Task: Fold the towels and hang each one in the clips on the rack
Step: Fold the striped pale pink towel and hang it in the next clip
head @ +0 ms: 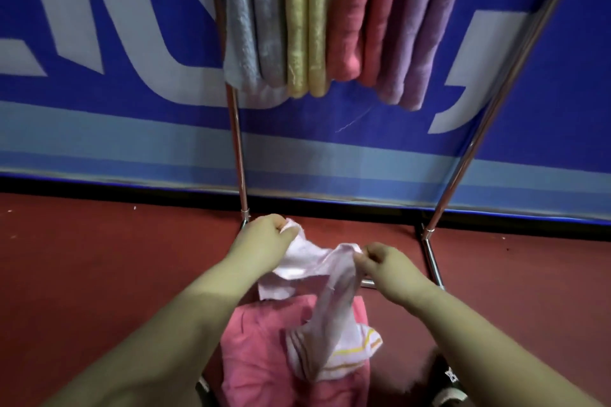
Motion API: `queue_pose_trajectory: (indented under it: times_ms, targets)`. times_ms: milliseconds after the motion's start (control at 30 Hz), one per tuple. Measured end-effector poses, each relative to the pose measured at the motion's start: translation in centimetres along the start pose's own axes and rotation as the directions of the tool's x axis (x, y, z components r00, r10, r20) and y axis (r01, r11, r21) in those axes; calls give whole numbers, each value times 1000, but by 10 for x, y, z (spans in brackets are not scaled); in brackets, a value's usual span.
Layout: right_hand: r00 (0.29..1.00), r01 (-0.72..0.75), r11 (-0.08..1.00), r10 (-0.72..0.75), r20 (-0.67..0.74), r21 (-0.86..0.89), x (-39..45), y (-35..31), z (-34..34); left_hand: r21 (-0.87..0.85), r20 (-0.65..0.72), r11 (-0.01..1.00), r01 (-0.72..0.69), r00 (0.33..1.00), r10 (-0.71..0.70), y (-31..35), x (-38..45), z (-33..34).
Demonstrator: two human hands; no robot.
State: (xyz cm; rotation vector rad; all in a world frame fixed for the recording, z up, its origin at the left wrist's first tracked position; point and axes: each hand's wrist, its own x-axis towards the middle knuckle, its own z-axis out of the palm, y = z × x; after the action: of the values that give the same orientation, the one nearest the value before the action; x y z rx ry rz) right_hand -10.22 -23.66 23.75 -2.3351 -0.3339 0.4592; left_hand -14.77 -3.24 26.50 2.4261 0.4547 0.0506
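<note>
While both hands, left hand (264,235) and right hand (385,263), pinch the pale towel (317,277) with curled fingers above the pink towel (258,350), its dangling striped end may snag that pile below the rack (236,129), dragging it.

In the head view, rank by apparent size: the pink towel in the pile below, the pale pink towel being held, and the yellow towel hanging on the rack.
1. Pink towel in the pile.
2. Pale pink towel held by both hands.
3. Yellow hanging towel, cut off at the top and farther away, so unsure.
</note>
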Motion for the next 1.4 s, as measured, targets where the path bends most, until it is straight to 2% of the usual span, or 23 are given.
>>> queue_pose_trajectory:
  times_ms: [133,200,267,333,467,600,733,800,900,967,1033,1100,1167,1233,1300,1400]
  targets:
    - [996,0,989,13,-86,145,-28,3,-7,-311,-19,950,-32,999,27,-8,-20,-5]
    - [998,-24,996,30,-62,85,-27,14,0,-410,-22,911,-45,999,40,-9,-21,-2]
    - [999,-18,999,21,-49,46,-23,17,8,-437,26,897,-62,996,81,-4,-20,3]
    - [998,33,992,-27,-54,120,-21,13,12,-465,134,880,-96,975,178,3,-20,9]
    - [982,101,939,-147,120,328,-24,4,12,-520,361,846,-120,867,345,15,-27,24]
    - [953,165,936,-232,195,311,-25,6,5,-465,374,861,-206,836,402,20,-20,21]
    - [949,127,846,-256,185,517,-27,4,-5,-326,402,907,-266,830,388,15,-13,13]
    - [952,134,818,-264,158,559,-27,3,-10,-280,406,925,-258,841,357,11,-10,10]
    - [954,138,772,-273,127,621,-26,2,-18,-420,333,894,-159,889,314,8,-5,5]
    - [949,115,768,-273,159,630,-26,2,-21,-563,290,822,-87,910,295,9,-3,2]
    - [939,114,811,-276,205,573,-25,4,-20,-670,295,742,-19,910,290,12,-6,-1]
    - [933,173,902,-278,226,395,-23,7,-17,-658,257,753,-27,931,258,12,-6,-1]
    - [929,254,959,-278,246,126,-18,11,-16,-596,130,798,-87,970,203,9,-3,-1]
    - [931,252,965,-220,290,-76,-14,16,-15,-585,-20,804,-112,992,124,6,-1,-1]
    - [941,190,961,-120,316,-201,-12,18,-15,-616,-156,778,-123,987,32,3,2,-4]
    - [970,112,937,-30,243,-331,-9,20,-20,-637,-304,765,-100,944,-130,-9,9,-10]
